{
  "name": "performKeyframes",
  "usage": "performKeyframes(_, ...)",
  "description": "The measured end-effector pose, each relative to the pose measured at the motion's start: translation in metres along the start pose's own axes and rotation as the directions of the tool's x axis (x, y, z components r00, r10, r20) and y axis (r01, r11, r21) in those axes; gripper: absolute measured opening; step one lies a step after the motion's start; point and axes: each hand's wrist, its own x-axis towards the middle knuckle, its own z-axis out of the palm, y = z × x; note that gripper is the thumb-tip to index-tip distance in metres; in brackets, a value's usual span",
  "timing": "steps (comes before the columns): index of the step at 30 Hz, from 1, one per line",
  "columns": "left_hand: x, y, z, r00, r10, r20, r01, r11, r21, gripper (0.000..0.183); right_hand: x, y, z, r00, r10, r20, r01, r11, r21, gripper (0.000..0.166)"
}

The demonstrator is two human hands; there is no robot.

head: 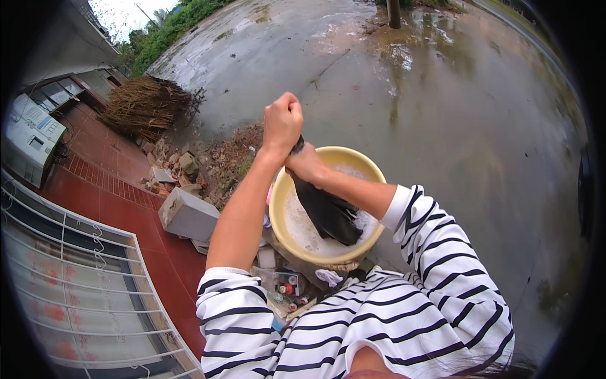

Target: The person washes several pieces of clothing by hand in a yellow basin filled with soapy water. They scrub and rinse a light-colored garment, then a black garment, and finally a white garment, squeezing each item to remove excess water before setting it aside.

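A wet black cloth [326, 208] hangs from my two hands down into a yellow plastic basin [275, 213], where its lower end lies in sudsy water [303, 232]. My left hand [284, 118] is a fist around the upper end of the cloth, above and beyond the basin's far left rim. Just below it, my right hand [307, 163] grips the same cloth over the basin. A dark bit of the cloth shows between the two hands. What kind of garment or cloth it is cannot be told.
Bottles and small containers [286, 289] lie below the basin, beside a white cloth [329, 277]. To the left are a pale block [189, 214], brick rubble [182, 166] and a brushwood bundle [147, 104]. A white window grille [137, 237] stands at the lower left. Wet concrete [454, 156] spreads ahead and right.
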Motion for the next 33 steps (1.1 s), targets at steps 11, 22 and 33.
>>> performKeyframes(11,-0.108,0.046,-0.061,0.955,-0.297,-0.008,0.113,0.387,-0.915,0.04,-0.005,-0.067,-0.012,0.864,-0.281,-0.418,0.45,0.804,0.388,0.026)
performKeyframes(22,-0.173,0.04,0.09,0.849,-0.503,0.161,0.098,-0.149,-0.984,0.089,-0.089,0.002,-0.04,0.985,-0.157,-0.072,0.16,0.675,0.72,0.027)
performKeyframes(33,-0.198,-0.024,0.051,0.677,0.047,0.734,0.323,-0.916,-0.239,0.047,-0.124,0.013,-0.043,0.21,-0.659,0.722,0.919,0.384,0.083,0.036)
